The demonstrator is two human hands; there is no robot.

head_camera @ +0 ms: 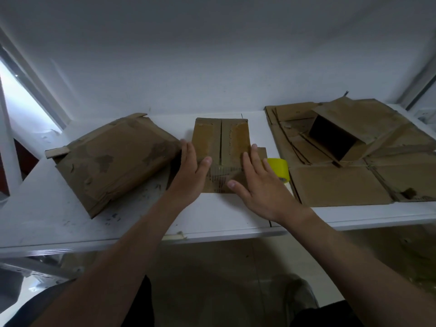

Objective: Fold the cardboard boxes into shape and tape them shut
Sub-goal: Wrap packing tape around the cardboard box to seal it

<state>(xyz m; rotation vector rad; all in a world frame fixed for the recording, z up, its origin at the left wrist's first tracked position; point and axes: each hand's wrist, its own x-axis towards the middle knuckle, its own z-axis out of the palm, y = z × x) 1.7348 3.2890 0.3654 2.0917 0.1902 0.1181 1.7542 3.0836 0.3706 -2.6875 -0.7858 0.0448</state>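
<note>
Spanning everything else, white scuffed table (59, 220): carried all items listed below.

Item 1. Stack of flattened brown cardboard sheets (339, 182), right of the centre box; an open-ended brown carton (354, 119) lay on top of it, dark mouth turned toward the centre box.

Item 2. Battered, flattish brown cardboard box (113, 159), left of the centre box, set askew, its near corner just beside that box.

Item 3. Centre box, small brown cardboard with closed top flaps (207, 138): the landmark, and the piece in hand. It sat mid-table between items 1 and 2. Long axis ran from the person toward the wall; the seam between its two flaps ran the same way, the near end under the hands. A glossy band seemed to cross that near end, though whether it was tape could not be told.

Item 4. Left hand (190, 175): released, fingers straight, pressing flat on the left flap of the centre box.

Item 5. Right hand (262, 190): likewise unclenched, palm down on the right flap, grasping nothing.

Item 6. Yellow roll of tape (280, 166): on its side, just right of the centre box, partly behind the right hand's fingers.

Handling note, by judgement: flaps wanted holding level with their edges butted; one palm should keep the pressure while the other fetched the roll, and the strip should follow the seam lengthwise, over both ends.
</note>
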